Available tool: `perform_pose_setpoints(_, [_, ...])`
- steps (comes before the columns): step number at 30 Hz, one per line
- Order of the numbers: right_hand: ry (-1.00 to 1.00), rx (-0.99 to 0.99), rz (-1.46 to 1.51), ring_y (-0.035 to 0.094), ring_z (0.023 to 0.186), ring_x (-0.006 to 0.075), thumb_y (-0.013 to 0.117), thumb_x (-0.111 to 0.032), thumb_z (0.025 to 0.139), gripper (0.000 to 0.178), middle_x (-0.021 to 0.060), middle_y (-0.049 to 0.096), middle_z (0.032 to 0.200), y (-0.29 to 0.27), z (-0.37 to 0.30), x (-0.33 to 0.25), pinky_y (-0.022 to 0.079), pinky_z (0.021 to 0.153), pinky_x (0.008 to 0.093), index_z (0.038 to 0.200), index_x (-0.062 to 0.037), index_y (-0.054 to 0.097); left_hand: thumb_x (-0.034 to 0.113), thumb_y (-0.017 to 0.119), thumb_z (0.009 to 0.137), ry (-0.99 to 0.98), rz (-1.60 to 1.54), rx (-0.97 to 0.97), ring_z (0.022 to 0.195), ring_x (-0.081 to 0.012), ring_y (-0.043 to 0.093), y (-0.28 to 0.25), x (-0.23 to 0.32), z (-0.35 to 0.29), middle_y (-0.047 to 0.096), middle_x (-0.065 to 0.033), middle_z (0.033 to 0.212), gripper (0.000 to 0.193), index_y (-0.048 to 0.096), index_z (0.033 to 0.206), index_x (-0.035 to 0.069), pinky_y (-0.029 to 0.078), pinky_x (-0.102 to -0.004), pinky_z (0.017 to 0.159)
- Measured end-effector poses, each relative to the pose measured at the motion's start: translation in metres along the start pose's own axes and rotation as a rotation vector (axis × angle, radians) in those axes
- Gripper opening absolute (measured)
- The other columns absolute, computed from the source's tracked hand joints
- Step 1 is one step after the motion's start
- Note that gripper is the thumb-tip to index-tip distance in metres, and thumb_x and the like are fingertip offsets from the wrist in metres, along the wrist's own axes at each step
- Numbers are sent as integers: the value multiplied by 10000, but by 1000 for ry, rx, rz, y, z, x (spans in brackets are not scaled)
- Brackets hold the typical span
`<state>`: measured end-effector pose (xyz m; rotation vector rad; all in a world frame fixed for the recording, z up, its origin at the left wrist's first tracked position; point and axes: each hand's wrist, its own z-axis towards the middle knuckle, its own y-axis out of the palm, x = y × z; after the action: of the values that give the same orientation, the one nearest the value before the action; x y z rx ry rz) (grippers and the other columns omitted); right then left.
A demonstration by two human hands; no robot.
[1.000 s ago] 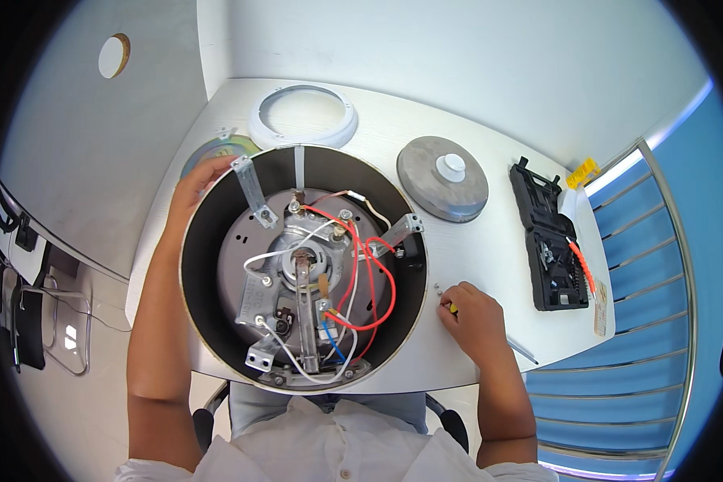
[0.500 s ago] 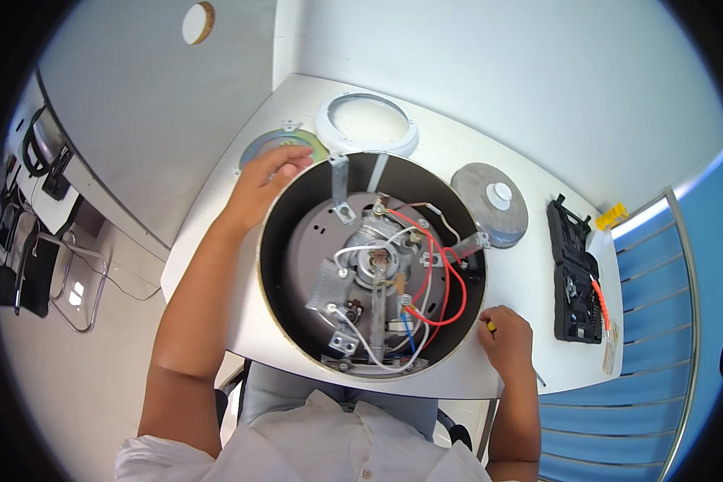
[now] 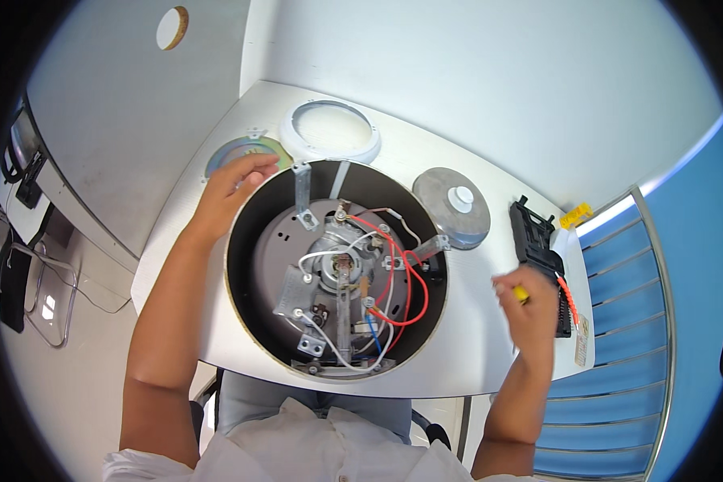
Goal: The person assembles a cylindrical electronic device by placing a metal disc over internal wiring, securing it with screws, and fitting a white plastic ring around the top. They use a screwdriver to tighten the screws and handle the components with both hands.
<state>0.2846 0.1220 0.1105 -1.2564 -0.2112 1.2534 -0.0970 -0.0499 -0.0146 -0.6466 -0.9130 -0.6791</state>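
Clutching a yellow object point(image 3: 521, 294), right fingers point(image 3: 508, 282); left fingers point(image 3: 250, 165) loosely spread beside the housing point(image 3: 249, 249).

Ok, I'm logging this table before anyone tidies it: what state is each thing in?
Round housing, open-topped, wiring exposed.
Grey lid, flat, white knob up.
White ring, lying flat.
Coloured disc, lying flat, partly covered by the left hand.
Tool case, open.
Left hand, half open at the housing's edge; contact unclear.
Right hand, blurred, closed around a yellow piece.
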Motion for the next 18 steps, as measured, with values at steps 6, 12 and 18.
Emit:
perform_pose_setpoints(6, [-98, -276, 283, 569, 658, 178, 649, -26, 781, 78, 99, 610, 725, 3, 70, -51, 436, 612, 271, 848, 13, 660, 441, 503, 939, -9, 40, 4, 1048, -193, 588, -4, 3, -1, 642, -118, 1077, 513, 576, 1191, 0, 425, -318, 938])
perform_pose_setpoints(12, [-63, -397, 282, 585, 666, 169, 653, -34, 778, 78, 88, 627, 734, 12, 74, -48, 441, 613, 258, 848, -10, 676, 466, 495, 938, -10, 39, -6, 1054, -198, 591, -3, 4, 0, 641, -119, 1082, 541, 570, 1195, -4, 425, -318, 944])
perform_pose_setpoints(18, [-293, -209, 239, 600, 647, 185, 657, -21, 766, 77, 79, 627, 715, 26, 60, -38, 454, 594, 268, 839, -18, 681, 470, 498, 937, -23, 19, -18, 1064, -188, 588, -2, 6, -1, 635, -111, 1097, 540, 571, 1194, 1, 426, -310, 941])
